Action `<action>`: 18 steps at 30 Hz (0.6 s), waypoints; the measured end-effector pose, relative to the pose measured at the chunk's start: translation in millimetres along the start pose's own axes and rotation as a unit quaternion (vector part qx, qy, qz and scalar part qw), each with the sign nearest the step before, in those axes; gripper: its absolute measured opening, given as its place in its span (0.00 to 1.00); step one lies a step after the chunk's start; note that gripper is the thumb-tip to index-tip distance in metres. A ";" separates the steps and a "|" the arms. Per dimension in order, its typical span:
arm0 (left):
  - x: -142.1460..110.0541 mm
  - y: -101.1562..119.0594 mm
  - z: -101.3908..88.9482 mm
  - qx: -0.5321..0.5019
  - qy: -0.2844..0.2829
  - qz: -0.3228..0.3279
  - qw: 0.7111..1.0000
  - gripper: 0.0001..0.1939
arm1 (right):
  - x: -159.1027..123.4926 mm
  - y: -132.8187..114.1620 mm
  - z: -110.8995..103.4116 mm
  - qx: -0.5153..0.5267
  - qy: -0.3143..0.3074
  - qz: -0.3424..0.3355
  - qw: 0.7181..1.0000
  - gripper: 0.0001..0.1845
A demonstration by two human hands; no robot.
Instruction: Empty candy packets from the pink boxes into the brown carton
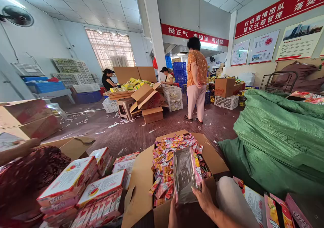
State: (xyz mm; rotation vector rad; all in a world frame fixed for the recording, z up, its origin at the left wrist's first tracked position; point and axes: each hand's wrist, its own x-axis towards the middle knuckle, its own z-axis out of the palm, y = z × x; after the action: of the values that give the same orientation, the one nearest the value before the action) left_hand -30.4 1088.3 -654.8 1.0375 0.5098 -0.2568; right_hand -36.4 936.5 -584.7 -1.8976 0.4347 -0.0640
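Note:
In front of me I hold a small pink printed box (185, 175), tilted up, with its shiny grey side towards me. My left hand (173, 206) is closed against the box's lower left edge, its fingers mostly hidden. My right hand (204, 197) grips the lower right edge, thumb on the near side. Below and behind it, an open cardboard carton (141, 179) is heaped with small pink and orange sachets (163, 160).
White-topped printed boxes (102, 187) are stacked left of the carton, beside a person's patterned clothing (32, 174). A large green woven sack (280, 143) bulges at right. A person (196, 76) stands ahead; two others sit by a packet-laden table (135, 84).

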 end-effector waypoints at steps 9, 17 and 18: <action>1.7 0.9 -30.0 -0.001 0.020 -0.022 1.000 0.37 | 2.5 0.2 -13.5 0.022 -0.004 0.045 0.999 0.37; 0.4 14.8 -54.1 0.034 0.076 -0.095 0.992 0.23 | 0.6 -2.8 -30.7 0.112 -0.001 0.076 0.991 0.50; 0.5 14.2 -56.2 0.040 0.076 -0.098 0.991 0.23 | 0.5 -2.1 -31.9 0.113 -0.001 0.073 0.991 0.51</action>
State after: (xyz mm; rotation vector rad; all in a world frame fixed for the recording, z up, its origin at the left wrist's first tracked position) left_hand -39.5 1144.2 -667.2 1.0916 0.7467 -0.3766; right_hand -43.4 908.4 -571.2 -1.6390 0.5408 -0.0149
